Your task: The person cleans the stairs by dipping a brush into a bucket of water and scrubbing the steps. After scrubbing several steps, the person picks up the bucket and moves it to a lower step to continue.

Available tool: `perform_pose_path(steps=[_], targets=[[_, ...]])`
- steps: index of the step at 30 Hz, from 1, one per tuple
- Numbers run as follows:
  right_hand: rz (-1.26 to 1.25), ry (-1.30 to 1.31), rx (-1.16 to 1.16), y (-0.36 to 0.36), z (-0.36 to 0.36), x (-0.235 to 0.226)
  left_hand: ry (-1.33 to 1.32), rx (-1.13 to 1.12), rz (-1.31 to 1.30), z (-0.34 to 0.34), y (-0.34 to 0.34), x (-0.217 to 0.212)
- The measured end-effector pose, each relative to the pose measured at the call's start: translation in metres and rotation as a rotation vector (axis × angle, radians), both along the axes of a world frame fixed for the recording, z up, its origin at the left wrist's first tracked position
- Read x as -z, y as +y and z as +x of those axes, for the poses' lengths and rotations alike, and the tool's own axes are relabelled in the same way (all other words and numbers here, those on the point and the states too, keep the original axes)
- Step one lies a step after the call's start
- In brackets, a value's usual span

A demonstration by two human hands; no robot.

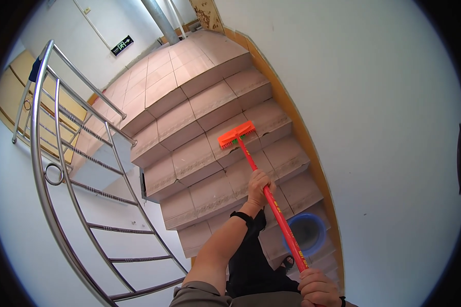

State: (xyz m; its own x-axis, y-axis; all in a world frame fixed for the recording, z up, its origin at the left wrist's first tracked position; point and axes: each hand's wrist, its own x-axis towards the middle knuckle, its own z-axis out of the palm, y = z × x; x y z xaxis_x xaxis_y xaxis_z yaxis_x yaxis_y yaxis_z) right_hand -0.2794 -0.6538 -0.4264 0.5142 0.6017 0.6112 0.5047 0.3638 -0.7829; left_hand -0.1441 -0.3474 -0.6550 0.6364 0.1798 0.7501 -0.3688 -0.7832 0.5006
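A long-handled floor brush [272,200] slants up across the stairs, with a red pole and an orange head [236,134]. The head rests at the front edge of a tiled step, its bristles facing down. Partway up the pole, my left hand [260,188] is wrapped round it. Lower down, near the bottom edge of the view, my right hand [317,287] grips the pole's near end. Behind the pole, a blue bucket [321,240] with greyish contents stands on a lower step, close to the right wall.
Pinkish tiled steps [200,187] climb to a landing [161,71]. A steel railing [36,117] curves along the left side. On the right is a white wall [374,128] with an orange-brown skirting [299,120]. A grey pipe [160,23] and an exit sign [122,45] are at the back.
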Motion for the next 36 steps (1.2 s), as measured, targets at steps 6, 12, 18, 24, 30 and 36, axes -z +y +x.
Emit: perform_pose_path(steps=[6, 12, 18, 24, 30, 36], targets=[[-0.018, 0.007, -0.017, 0.027, 0.03, 0.007, -0.026, -0.034, 0.008, 0.031, 0.029, 0.009], [0.001, 0.014, 0.005, 0.057, 0.055, 0.025, -0.002, -0.036, 0.016, 0.06, 0.063, 0.017], [-0.007, 0.018, 0.007, 0.071, 0.076, 0.034, 0.013, -0.043, 0.033, 0.082, 0.08, 0.018], [-0.029, 0.02, 0.031, 0.06, 0.074, 0.042, 0.015, -0.049, 0.046, 0.081, 0.076, 0.017], [0.025, 0.013, 0.018, 0.026, 0.04, 0.021, 0.042, -0.027, 0.023, 0.041, 0.04, 0.016], [-0.059, 0.083, 0.033, -0.03, 0.001, 0.022, 0.046, -0.008, 0.018, 0.0, -0.009, 0.012]])
